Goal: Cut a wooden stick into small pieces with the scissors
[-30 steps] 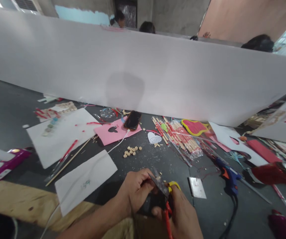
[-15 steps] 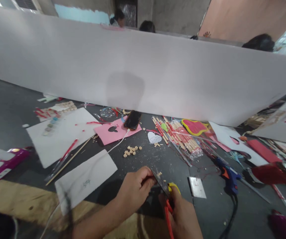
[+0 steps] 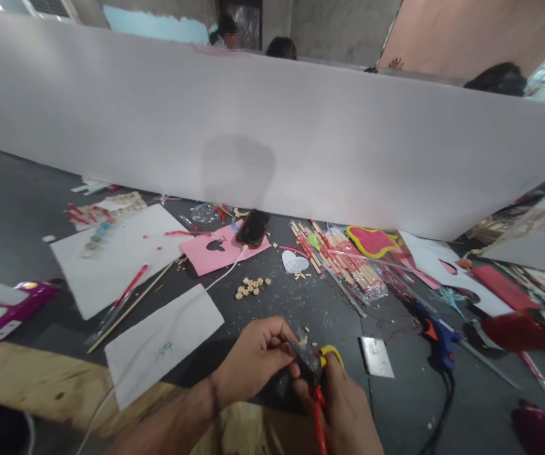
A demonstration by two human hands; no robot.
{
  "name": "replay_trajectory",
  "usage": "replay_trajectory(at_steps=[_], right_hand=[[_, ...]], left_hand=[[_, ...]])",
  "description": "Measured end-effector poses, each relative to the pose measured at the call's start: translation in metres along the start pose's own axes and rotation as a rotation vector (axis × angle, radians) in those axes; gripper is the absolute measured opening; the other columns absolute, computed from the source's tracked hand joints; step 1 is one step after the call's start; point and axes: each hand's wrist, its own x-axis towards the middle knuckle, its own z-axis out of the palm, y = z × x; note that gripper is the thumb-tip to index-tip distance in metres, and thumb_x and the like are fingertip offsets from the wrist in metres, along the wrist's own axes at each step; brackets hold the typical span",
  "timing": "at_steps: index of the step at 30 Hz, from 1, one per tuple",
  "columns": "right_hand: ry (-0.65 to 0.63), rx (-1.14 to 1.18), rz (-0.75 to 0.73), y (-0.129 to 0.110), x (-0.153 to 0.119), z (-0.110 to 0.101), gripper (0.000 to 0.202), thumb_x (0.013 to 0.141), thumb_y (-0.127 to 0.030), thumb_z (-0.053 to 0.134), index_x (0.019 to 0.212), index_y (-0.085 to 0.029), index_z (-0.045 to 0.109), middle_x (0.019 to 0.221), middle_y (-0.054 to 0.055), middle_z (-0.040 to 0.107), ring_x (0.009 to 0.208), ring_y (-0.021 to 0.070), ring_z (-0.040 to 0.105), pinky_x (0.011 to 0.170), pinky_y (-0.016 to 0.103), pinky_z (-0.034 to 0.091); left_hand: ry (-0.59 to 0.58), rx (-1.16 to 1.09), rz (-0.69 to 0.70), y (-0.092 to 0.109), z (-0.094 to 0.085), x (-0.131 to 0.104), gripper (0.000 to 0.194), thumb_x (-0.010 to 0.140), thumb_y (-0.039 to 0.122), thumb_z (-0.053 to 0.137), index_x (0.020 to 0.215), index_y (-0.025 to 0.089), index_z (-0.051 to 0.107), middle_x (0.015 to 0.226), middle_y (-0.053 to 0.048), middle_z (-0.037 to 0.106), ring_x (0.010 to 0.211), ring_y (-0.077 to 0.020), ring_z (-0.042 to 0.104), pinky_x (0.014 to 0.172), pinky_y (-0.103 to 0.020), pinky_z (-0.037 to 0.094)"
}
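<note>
1. Plastic wrapping (image 3: 375,291), clear and crinkled, covers part of a bundle of pale and red sticks (image 3: 300,243); others lie outside it.
2. Near the white board (image 3: 253,133), a round clear plastic piece (image 3: 204,213) lies flat; whatever it holds is too small to tell.
3. Green marks, perhaps writing, sit on a white card (image 3: 189,325), but are too blurred to read. No brand can be made out on the magenta tool (image 3: 14,309) at far left.
4. Red-and-yellow-handled scissors (image 3: 311,363) are at the near edge of the table, in the right hand (image 3: 348,398), its fingers wrapped around the handles.
5. The left hand (image 3: 257,354) has its thumb and fingers drawn together at the blades; whether they pinch a small piece, I cannot tell.
6. Just beyond the hands lies a pile of small pale pieces (image 3: 252,287), with a paper heart (image 3: 295,261) to its right.
7. A phone (image 3: 253,227) rests partly on pink paper (image 3: 201,259); its white cable (image 3: 227,275) runs toward the card.
8. Right of the scissors are a shiny square plate (image 3: 376,357) and a blue glue gun (image 3: 440,341).
</note>
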Motion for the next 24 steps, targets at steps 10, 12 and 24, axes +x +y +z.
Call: replay_trajectory(at_steps=[10, 12, 24], right_hand=[[-0.043, -0.037, 0.034, 0.007, -0.001, 0.005, 0.025, 0.073, -0.008, 0.035, 0.089, -0.02, 0.05, 0.053, -0.001, 0.059, 0.044, 0.0148, 0.056, 0.044, 0.02, 0.033], [-0.052, -0.035, 0.017, 0.006, 0.0, 0.004, 0.027, 0.071, -0.007, 0.035, 0.089, -0.019, 0.05, 0.05, -0.002, 0.058, 0.041, 0.0142, 0.054, 0.043, 0.02, 0.032], [-0.06, 0.024, -0.012, 0.015, 0.001, 0.003, 0.016, 0.084, -0.025, 0.04, 0.097, -0.019, 0.047, 0.067, 0.003, 0.064, 0.055, 0.0165, 0.06, 0.05, 0.022, 0.039]], left_hand=[[-0.019, 0.013, -0.006, 0.004, -0.001, -0.001, 0.005, 0.069, 0.014, 0.056, 0.065, 0.014, 0.052, 0.046, 0.002, 0.06, 0.036, -0.0041, 0.037, 0.039, -0.015, 0.021], [-0.089, -0.081, -0.089, 0.002, -0.003, -0.001, 0.007, 0.066, 0.012, 0.057, 0.067, 0.015, 0.051, 0.044, 0.003, 0.06, 0.031, -0.0023, 0.027, 0.035, -0.016, 0.015], [-0.162, -0.146, -0.111, 0.002, -0.008, 0.001, 0.021, 0.07, 0.03, 0.064, 0.071, 0.014, 0.05, 0.052, -0.001, 0.064, 0.029, -0.0006, 0.026, 0.032, -0.015, 0.016]])
